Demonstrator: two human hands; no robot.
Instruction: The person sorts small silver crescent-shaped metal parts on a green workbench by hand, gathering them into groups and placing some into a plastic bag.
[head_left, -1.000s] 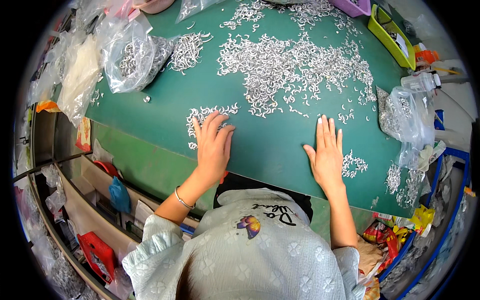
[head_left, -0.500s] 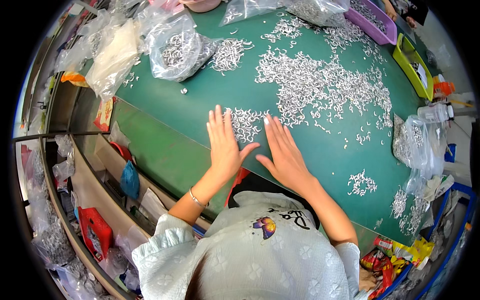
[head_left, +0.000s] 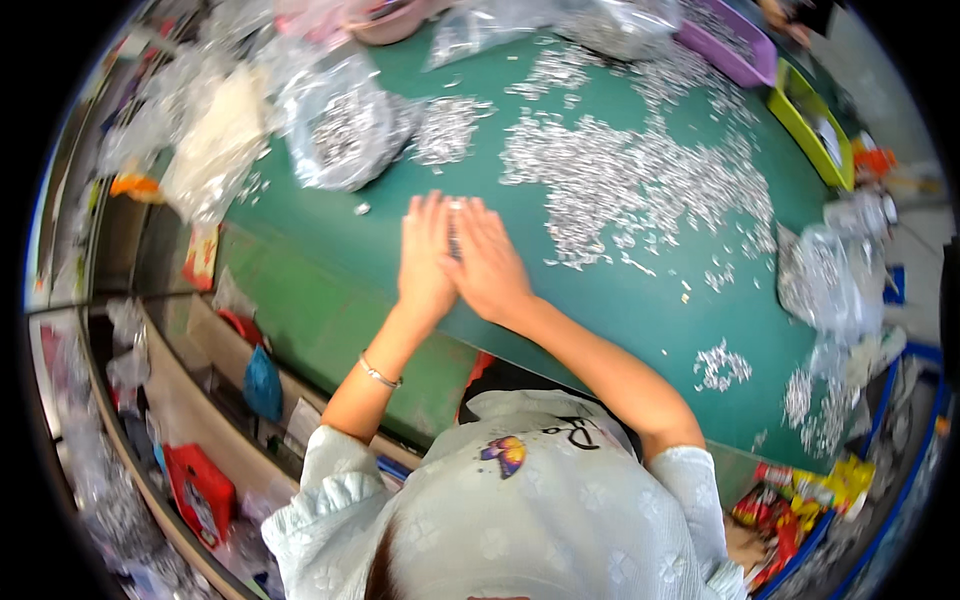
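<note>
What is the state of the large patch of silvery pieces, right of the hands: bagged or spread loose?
Spread loose: the silvery pieces lie scattered over the green table, with no bag around them.

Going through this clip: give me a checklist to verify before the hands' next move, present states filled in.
1. Left hand and right hand close together, fingers extended: ok.
2. All pieces between the hands visible: not ok; the hands cover most of that gap.
3. Hands clear of the main pile: ok, bare table lies between.
4. Bag clear of the hands: ok.
5. Every piece sound: cannot tell; too small and blurred.
</note>
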